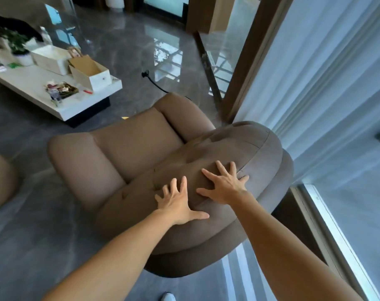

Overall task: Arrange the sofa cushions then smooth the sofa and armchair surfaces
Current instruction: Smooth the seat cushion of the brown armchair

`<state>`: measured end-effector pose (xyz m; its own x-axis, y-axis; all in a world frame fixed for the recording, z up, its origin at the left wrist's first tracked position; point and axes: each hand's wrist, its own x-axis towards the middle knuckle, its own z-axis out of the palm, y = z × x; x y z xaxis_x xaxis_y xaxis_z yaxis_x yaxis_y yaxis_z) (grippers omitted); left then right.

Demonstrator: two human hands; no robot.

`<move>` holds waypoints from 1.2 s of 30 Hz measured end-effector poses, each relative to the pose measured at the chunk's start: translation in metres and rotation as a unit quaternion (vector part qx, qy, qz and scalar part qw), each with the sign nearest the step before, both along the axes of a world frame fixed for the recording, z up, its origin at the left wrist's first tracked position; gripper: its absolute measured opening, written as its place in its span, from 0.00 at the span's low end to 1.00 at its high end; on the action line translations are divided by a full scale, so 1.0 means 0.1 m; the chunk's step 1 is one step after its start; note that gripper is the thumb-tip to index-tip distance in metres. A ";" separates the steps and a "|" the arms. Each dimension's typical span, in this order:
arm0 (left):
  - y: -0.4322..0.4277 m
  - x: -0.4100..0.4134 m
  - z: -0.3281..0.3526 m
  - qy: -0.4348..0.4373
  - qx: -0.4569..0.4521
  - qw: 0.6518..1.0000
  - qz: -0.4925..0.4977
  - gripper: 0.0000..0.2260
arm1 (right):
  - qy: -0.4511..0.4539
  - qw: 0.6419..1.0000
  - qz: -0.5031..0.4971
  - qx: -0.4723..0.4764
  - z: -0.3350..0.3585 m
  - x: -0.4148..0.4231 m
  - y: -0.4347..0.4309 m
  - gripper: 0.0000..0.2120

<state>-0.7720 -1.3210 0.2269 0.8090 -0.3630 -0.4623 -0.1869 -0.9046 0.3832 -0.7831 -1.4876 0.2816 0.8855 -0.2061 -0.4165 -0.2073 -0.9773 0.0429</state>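
Two open hands are being pressed flat on the padded top of the armchair [184, 170], which is being seen from behind its backrest, between the low table and the curtained window. The left hand [178, 203] is being spread with fingers splayed on the nearer slope of the backrest cushion, and the right hand [225, 185] is being laid just beside it, slightly further up the same cushion; nothing is being gripped by either, only palm contact is being kept. The fabric under the palms is being shown with faint seams and a few shallow creases, so the smoothing of the armchair is being judged as under way rather than finished. The seat and both armrests are being left untouched at this moment, and they look fairly even already. Only a brown corner of another upholstered piece [0, 181] is being caught at the left edge, so whether the sofa cushions are arranged cannot be told. Further out, the white coffee table [33, 85] is being occupied by boxes and a potted plant [17, 46], well apart from the chair, on a glossy grey floor [130, 51].
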 end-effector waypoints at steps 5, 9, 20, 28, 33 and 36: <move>0.08 0.00 -0.08 -0.022 -0.015 1.000 0.005 0.61 | -0.019 0.999 0.018 -0.023 0.04 -0.04 0.04 0.38; 0.26 0.02 -0.07 -0.048 -0.030 0.998 0.000 0.58 | -0.026 0.999 0.016 -0.030 0.03 -0.04 0.23 0.38; 1.53 0.26 -0.06 -0.064 -0.082 0.993 -0.052 0.48 | -0.021 0.997 -0.049 -0.055 0.05 0.03 1.38 0.38; 2.90 0.52 -0.14 -0.049 -0.128 0.987 -0.082 0.37 | 0.018 0.989 -0.138 -0.051 0.03 0.02 2.58 0.39; 3.70 0.91 -0.12 -0.008 -0.122 0.988 -0.095 0.37 | 0.069 0.985 -0.156 -0.035 0.08 0.16 3.36 0.44; 4.13 1.25 -0.07 0.018 -0.100 0.989 -0.106 0.39 | 0.120 0.985 -0.125 -0.020 0.16 0.40 3.76 0.48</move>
<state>-0.6473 -0.9077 0.2199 0.6887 -0.6106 -0.3909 -0.3477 -0.7513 0.5609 -0.7435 -1.1113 0.2976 0.6827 -0.4247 -0.5946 -0.4197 -0.8940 0.1567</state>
